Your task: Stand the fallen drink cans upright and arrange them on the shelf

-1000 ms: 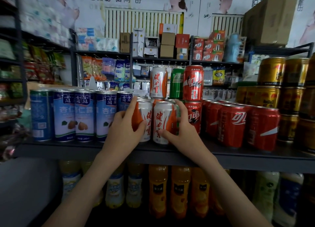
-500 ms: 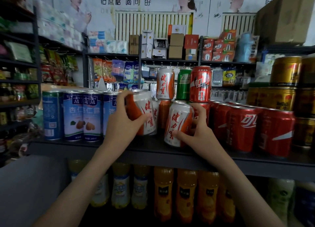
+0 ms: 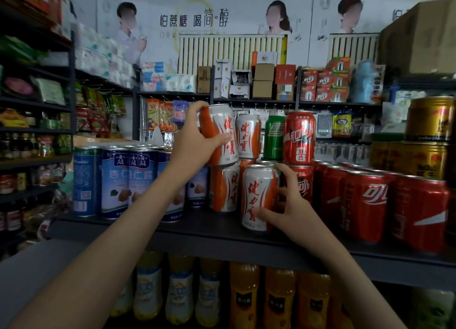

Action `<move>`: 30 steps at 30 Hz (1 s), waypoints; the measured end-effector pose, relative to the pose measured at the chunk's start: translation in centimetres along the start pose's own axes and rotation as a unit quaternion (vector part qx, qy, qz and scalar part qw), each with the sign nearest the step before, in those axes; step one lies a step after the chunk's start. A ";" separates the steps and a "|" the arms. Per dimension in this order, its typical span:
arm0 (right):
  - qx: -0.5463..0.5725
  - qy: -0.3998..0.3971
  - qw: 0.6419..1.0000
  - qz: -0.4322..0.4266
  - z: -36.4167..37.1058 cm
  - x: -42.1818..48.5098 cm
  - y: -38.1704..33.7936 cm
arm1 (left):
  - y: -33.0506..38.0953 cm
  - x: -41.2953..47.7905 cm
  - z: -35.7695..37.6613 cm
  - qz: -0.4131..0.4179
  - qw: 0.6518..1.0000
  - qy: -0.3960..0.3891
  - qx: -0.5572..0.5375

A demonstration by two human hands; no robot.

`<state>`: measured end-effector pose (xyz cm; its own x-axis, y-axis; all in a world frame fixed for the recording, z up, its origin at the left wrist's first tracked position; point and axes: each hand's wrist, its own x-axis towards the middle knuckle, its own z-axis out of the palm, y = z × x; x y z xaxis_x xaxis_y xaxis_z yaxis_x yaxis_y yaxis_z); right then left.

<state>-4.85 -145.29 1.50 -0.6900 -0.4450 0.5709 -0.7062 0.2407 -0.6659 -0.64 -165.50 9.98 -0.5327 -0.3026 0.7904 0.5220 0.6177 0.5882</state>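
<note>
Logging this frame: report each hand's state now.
Left hand: grips the upper orange-and-white can, slightly tilted.
Right hand: grips the front orange-and-white can standing on the shelf.

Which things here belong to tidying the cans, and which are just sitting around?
Job: left hand gripping the raised can; right hand holding the front can; shelf.
Bystanders: blue cans, red cola cans, gold cans, orange bottles below.

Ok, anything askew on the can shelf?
The raised orange-and-white can, in the grip of the left hand, is tilted and not yet set level. The front can in the right hand sits forward of its row.
</note>
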 end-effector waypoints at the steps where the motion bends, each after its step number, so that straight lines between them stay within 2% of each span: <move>1: 0.003 -0.001 1.000 0.005 0.1 0.1 0.0 | 0.0 0.4 0.1 0.000 1.000 -0.001 -0.001; 8: -0.020 -0.023 0.999 0.039 0.2 0.8 -0.1 | -0.9 2.8 1.4 0.011 1.000 -0.001 0.018; 15: -0.017 -0.046 0.997 0.066 0.6 1.7 0.4 | -2.0 4.0 2.7 -0.015 0.997 -0.045 0.066; 25: -0.001 -0.081 0.995 0.050 3.4 2.7 -1.3 | -2.2 4.0 2.8 -0.015 0.990 -0.089 0.109; 30: 0.005 -0.080 0.995 0.055 3.9 2.9 -1.4 | -2.3 3.8 2.7 -0.032 0.992 -0.090 0.085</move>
<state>-5.22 -150.32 2.20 -0.7275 -0.5491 0.4114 -0.6261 0.2862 -0.7253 -5.70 -166.11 11.21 -0.6786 -0.2199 0.7008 0.3717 0.7201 0.5859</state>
